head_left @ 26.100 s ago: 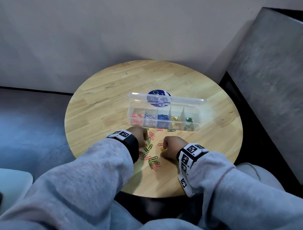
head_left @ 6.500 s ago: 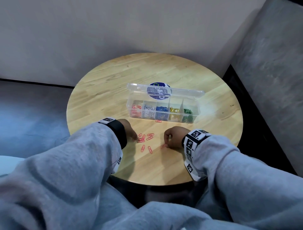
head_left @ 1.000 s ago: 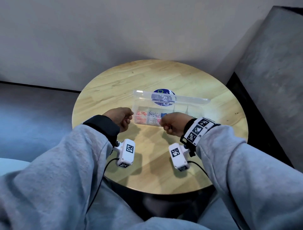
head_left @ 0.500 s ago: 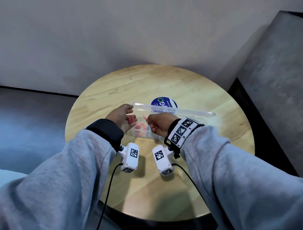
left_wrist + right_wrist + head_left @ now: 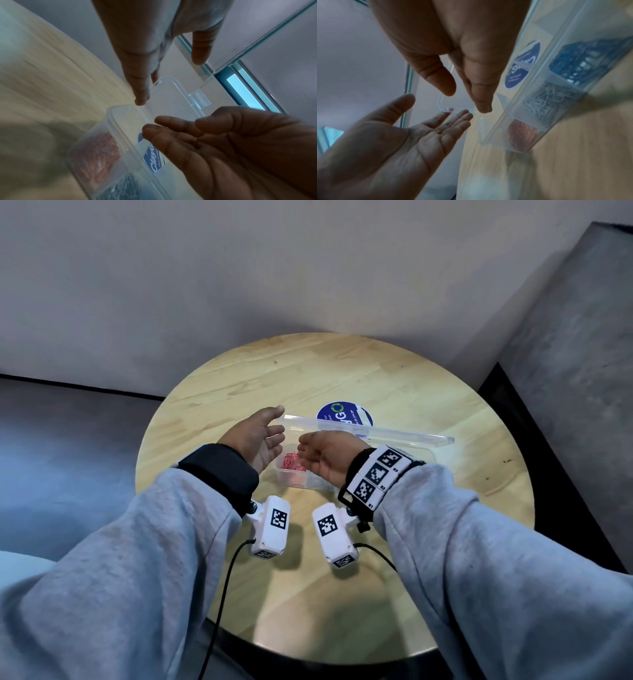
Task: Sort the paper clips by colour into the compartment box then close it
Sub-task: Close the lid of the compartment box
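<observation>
Left hand (image 5: 257,440) is hovering palm-up and slightly cupped over the left end of the box (image 5: 291,479), fingers straight and spread, holding nothing; probably it is sitting there because that end compartment takes the pink clips (image 5: 292,462), which are lying heaped directly below and between the two hands. Right hand (image 5: 327,457) is hovering just right of that compartment, fingers loosely extended and pointing toward the left hand, thumb apart, also gripping nothing. In the right wrist view the neighbouring compartments are holding white clips (image 5: 546,100) and blue clips (image 5: 589,60), further along under the right wrist. The lid (image 5: 376,433) is standing open behind both hands, its left corner just beyond the left fingertips. No loose clips are showing on the table (image 5: 342,594) near the hands, so sorting is looking complete; closing is not yet done.
</observation>
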